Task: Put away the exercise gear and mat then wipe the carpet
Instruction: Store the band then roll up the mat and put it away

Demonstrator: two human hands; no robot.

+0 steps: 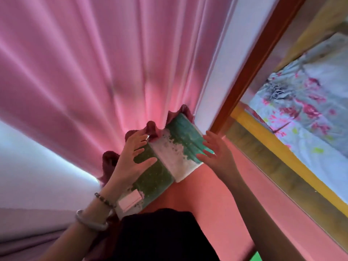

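A folded green exercise mat (pixel 170 157), worn white along its edges, stands on the pink floor against the bottom of the pink curtain. My left hand (pixel 134 157) lies flat on its left face with fingers spread. My right hand (pixel 216 150) touches its right side, fingers apart and not wrapped around it. A pale tag (pixel 130 201) sticks out at the mat's near end. The rest of the exercise gear is out of view.
The pink curtain (pixel 98 72) fills the left and top. A white wall strip (pixel 216 80) and a red-brown door frame (pixel 250 68) run diagonally on the right. Beyond them lies a bed with flowered sheets (pixel 305 102) and a yellow frame (pixel 278 146). Dark clothing (pixel 160 236) covers the bottom centre.
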